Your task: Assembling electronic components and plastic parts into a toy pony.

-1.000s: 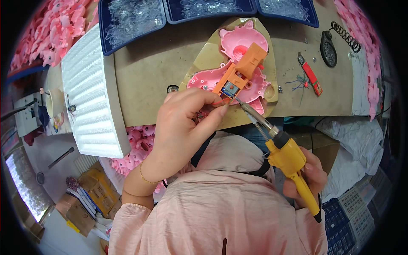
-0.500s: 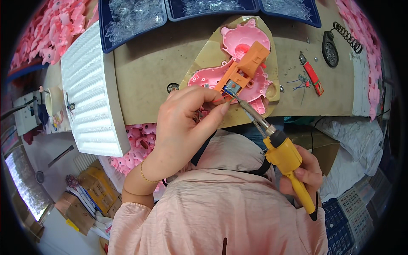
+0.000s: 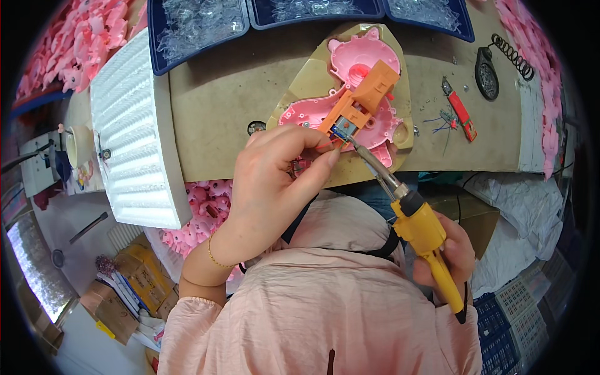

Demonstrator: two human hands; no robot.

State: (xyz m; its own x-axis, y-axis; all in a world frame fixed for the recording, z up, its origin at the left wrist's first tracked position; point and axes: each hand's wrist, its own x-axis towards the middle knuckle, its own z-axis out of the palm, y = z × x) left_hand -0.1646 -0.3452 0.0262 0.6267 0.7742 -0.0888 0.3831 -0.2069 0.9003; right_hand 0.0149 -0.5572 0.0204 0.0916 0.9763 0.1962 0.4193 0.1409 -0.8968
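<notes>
My right hand (image 3: 459, 253) is wrapped around the handle of a yellow soldering iron (image 3: 420, 226). Its metal tip rests at the edge of a small blue-and-grey part in an orange plastic housing (image 3: 355, 112). Close beside that tip, my left hand (image 3: 265, 184) pinches a thin red wire (image 3: 325, 146) between thumb and forefinger; the fingers partly cover its end. The orange housing sits inside a pink animal-shaped toy shell half (image 3: 362, 53), hollow side up. Under the shell is a tan shaped holder (image 3: 403, 106) on the table.
Blue bins (image 3: 249, 28) of clear plastic pieces line the back. A white foam slab (image 3: 134, 131) stands at left. Red-handled cutters (image 3: 460, 115), loose wires (image 3: 447, 120) and a black stand with a coil (image 3: 486, 74) lie at right. Pink toy parts (image 3: 75, 53) are heaped far left.
The whole view has shifted slightly to the right. The iron's tip stays at the small part in the housing, and both hands keep their grips.
</notes>
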